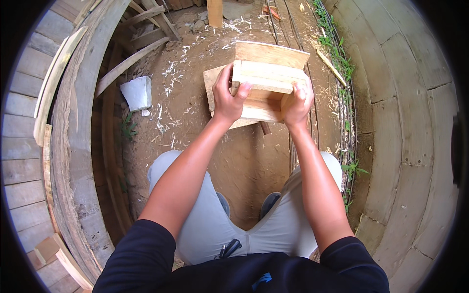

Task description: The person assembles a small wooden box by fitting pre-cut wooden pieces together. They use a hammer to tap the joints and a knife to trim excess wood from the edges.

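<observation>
1. My left hand (227,102) and right hand (297,103) pinch the opposite ends of an open-sided wooden box (267,69), thumbs on its near edge.
2. The box is over a wooden board (210,85); whether they touch, I cannot tell.
3. Probably this two-ended grip is for balance.

"What colour is the boxy, open-sided wooden piece (268,75) in the grip?"
"Pale honey yellow, browner in its shaded hollow."
"And left of the grip?"
"A chalky grey-white, blocky stone (136,94), on brown bare earth (244,171) flecked with thin whitish wood shavings (169,77)."
"Right of it?"
"Leafy green plants (351,168), then a greyish-tan panelled wall (391,122) lined with dark seams."
"Nearer the body?"
"Light grey cloth trousers (210,219); a black short-sleeved shirt (215,273) with a blue mark (262,280)."
</observation>
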Tool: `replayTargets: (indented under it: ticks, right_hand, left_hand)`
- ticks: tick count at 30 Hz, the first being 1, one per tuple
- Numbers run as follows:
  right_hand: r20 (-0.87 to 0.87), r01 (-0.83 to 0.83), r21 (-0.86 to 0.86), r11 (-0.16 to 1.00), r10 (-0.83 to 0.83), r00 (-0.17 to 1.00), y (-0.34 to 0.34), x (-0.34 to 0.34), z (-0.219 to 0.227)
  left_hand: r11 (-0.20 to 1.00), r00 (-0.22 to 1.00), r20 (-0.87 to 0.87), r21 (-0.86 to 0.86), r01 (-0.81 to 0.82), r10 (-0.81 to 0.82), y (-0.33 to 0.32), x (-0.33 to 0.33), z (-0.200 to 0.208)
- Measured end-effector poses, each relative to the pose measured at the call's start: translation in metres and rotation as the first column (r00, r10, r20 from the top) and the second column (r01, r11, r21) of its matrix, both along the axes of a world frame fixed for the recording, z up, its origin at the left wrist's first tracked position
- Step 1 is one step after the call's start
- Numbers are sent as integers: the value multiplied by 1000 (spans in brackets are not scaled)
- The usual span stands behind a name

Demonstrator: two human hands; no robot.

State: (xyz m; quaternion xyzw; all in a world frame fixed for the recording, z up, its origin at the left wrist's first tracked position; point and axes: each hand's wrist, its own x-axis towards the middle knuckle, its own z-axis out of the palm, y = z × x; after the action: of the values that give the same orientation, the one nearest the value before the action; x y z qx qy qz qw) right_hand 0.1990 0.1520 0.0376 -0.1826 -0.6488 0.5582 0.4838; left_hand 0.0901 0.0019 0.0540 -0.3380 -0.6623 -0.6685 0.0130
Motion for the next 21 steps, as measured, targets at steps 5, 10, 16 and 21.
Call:
replayTargets:
  ticks: [5, 10, 16, 21]
  right_hand:
    - [36, 13, 39, 999, -15, 999, -6, 6, 14]
    - [102, -56, -77, 995, 63, 993, 3, 7, 10]
    - [213, -80, -70, 994, 93, 973, -11, 7, 27]
    - [318, -165, -45, 985, 171, 933, -8, 6, 36]
  left_hand:
    - [1000, 1000, -3, -15, -24, 24, -1, 6, 2]
    - [1000, 993, 114, -25, 2, 1, 2, 10, 4]
    - [996, 966, 257, -86, -22, 44, -5, 3, -5]
    - [987, 816, 556, 68, 147, -160, -3, -28, -22]
